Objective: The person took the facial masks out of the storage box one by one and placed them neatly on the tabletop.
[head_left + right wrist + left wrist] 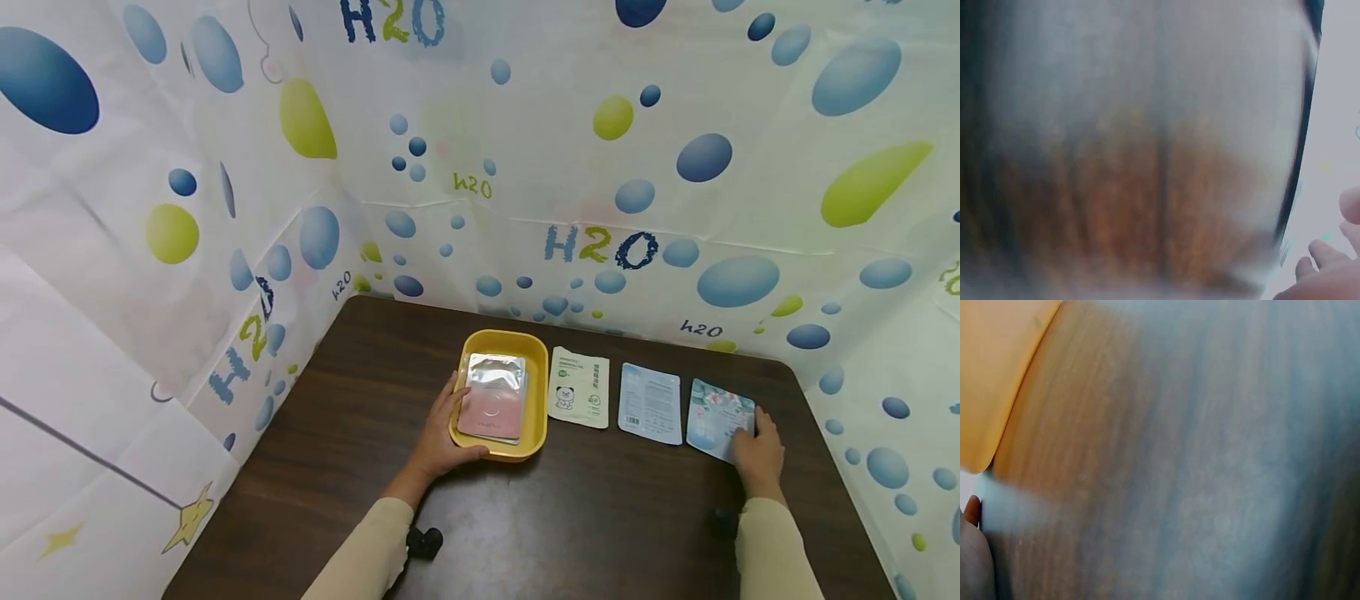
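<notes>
My left hand (pixel 442 437) holds the yellow plastic tray (pixel 537 417) at its left front corner, fingers along the left side and thumb at the front. Inside the tray lies a small stack of sheet mask packets, a pink and silver one (pixel 491 404) on top. At the right end of a row, my right hand (pixel 759 454) pinches the right edge of a blue floral sheet mask packet (pixel 716 417), its thumb on top. Both wrist views catch only part of a hand, at the lower left (pixel 975 562) and lower right; the packets do not show there.
Between tray and floral packet lie a cream packet with a bear (pixel 578 387) and a pale blue printed packet (pixel 650 402). All rest on a dark wooden table (pixel 585 517). A white patterned sheet (pixel 525 167) hangs behind the table and along its sides.
</notes>
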Demonstrator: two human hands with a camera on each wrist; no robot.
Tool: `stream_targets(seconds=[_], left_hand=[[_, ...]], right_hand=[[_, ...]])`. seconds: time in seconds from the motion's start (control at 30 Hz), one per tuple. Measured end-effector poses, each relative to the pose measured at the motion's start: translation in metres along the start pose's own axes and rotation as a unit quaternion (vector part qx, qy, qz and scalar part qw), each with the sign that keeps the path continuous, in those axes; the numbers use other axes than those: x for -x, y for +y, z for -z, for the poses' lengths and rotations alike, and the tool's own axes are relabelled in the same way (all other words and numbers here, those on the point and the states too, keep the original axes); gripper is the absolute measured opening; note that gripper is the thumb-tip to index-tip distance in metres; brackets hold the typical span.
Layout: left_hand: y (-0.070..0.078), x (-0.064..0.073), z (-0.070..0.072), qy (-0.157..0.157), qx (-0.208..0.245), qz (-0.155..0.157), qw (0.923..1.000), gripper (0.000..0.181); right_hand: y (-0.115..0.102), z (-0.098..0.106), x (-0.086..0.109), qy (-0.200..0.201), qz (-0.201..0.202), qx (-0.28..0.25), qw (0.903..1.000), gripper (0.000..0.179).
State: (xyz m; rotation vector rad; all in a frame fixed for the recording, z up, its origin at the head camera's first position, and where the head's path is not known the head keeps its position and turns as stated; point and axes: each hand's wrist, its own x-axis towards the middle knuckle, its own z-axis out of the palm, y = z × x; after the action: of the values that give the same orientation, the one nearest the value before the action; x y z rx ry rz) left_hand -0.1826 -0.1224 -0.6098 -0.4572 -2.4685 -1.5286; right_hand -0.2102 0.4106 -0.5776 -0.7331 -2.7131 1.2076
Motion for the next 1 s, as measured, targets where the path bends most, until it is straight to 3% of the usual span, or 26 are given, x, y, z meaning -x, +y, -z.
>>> stream_targets(seconds=[0.13, 0.23, 0.4, 0.6, 1.0], left_hand=[[0.000, 0.000, 0.000, -0.003, 0.004, 0.006, 1.0000, 0.104], [-0.001, 0.001, -0.001, -0.005, 0.003, 0.009, 0.9999, 0.104], [-0.003, 0.001, 0.000, -0.001, 0.003, 0.007, 1.0000, 0.105], [-0.003, 0.001, -0.001, -0.006, -0.001, 0.010, 0.9999, 0.106], [-0.002, 0.001, 0.001, -0.007, 0.005, 0.013, 0.9999, 0.106]], right_hand=[[-0.012, 0.001, 0.001, 0.032, -0.004, -0.047, 0.9984, 0.062], [-0.027, 0.000, 0.002, 0.030, -0.012, -0.076, 0.9966, 0.063], [-0.064, -0.001, 0.006, 0.028, 0.017, -0.108, 0.9936, 0.065], [-0.101, -0.006, 0.014, 0.031, 0.053, -0.105, 0.9926, 0.065], [-0.147, -0.021, 0.037, -0.009, 0.139, -0.118, 0.9832, 0.064]])
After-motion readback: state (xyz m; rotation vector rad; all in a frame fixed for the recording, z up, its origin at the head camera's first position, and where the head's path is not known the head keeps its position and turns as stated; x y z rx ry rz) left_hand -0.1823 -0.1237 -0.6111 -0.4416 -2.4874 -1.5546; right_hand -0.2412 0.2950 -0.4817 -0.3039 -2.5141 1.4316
